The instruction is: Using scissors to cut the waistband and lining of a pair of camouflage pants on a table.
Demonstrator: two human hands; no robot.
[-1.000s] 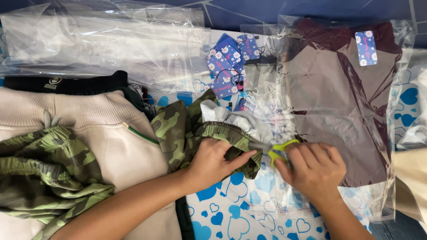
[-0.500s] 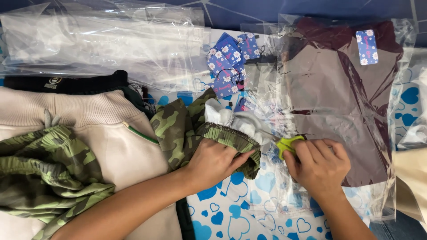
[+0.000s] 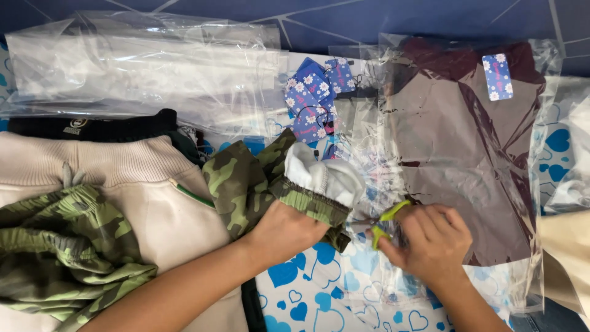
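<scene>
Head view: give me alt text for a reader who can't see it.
A left hand grips a camouflage garment's waistband while the right hand works small green-handled scissors beside it. Folded clothes, clear plastic bags and blue flowered tags surround them.

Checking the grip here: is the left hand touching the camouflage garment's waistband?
Touching. The head view shows the left hand closed over the camouflage garment at its waistband, no gap between them.

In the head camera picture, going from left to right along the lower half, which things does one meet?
Loose camouflage garment → beige sweatpants → left hand gripping the camouflage waistband → green-handled scissors → right hand → bagged maroon garment.
</scene>
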